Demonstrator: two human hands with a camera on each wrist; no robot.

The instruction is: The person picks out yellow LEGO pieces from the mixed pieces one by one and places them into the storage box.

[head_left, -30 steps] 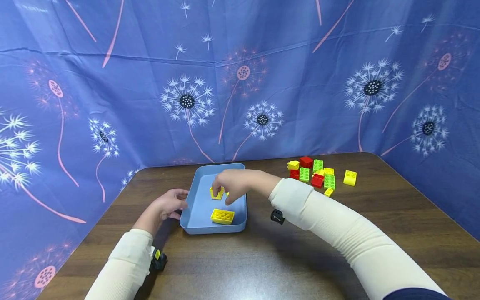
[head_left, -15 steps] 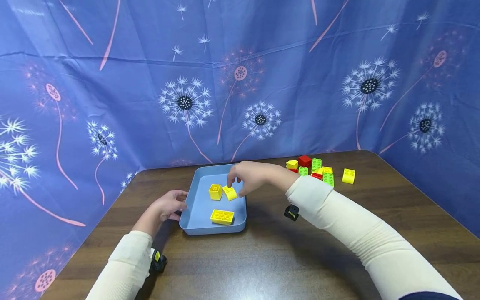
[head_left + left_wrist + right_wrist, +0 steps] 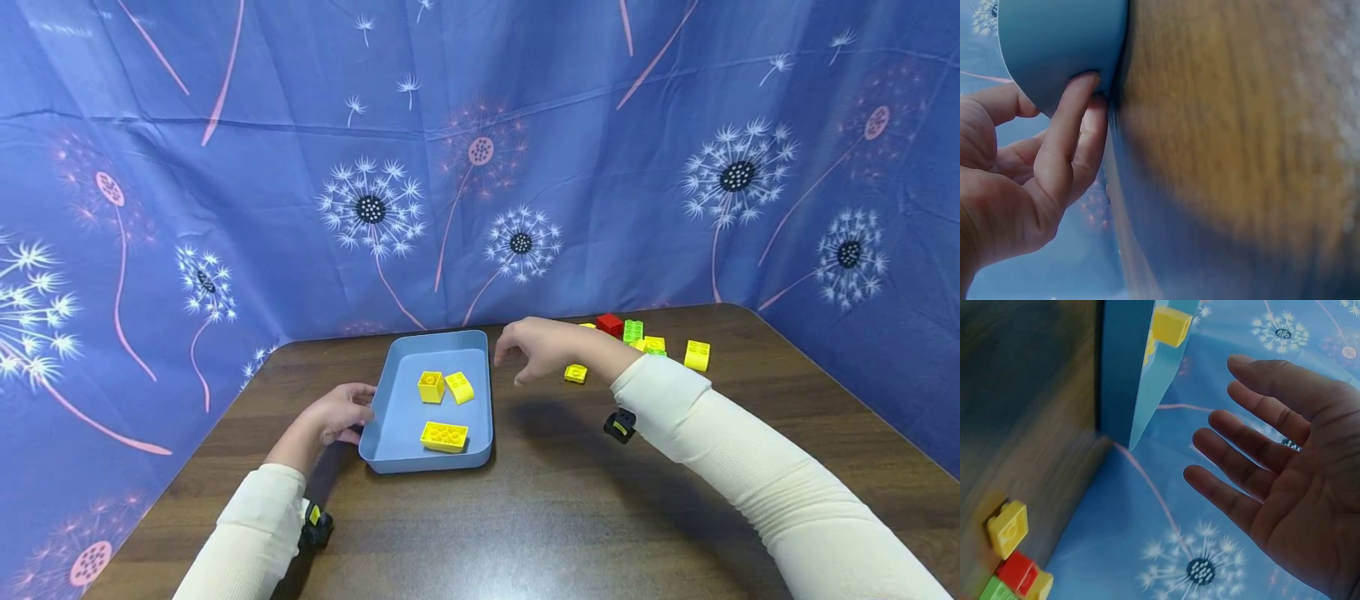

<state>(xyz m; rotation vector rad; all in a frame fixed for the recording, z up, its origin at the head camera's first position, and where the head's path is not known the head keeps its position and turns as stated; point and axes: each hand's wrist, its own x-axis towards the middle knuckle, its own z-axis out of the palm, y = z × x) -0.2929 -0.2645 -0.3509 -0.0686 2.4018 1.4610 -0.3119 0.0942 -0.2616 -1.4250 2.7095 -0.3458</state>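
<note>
Nearest are two cream sleeves [image 3: 243, 517], each with a small black device [image 3: 620, 425] at the wrist, over a brown wooden table [image 3: 450, 533].

The left hand [image 3: 339, 411] holds the blue tray [image 3: 427, 463] at its left side, clamped near the front corner: in the left wrist view, two fingers press low on the outer wall and another digit meets the rim.

Inside the tray, a long yellow block [image 3: 444, 437] lies near the front wall. Farther in, a square yellow block [image 3: 431, 387] stands just beside a curved yellow block [image 3: 459, 387], which sits turned at an angle.

The right hand [image 3: 536, 346] hangs in the air just right of the tray, with nothing in its grasp; its fingers are spread apart and gently bent.

A small yellow block [image 3: 575, 373] shows on the table just below that wrist. Farther right, another yellow block [image 3: 697, 355] lies alone. Beyond the forearm, which partly hides them, are a yellow block with studs [image 3: 655, 343], a green block [image 3: 633, 331] and a red block [image 3: 610, 323].

Behind everything hangs a blue cloth [image 3: 600, 150] printed with dandelions.
</note>
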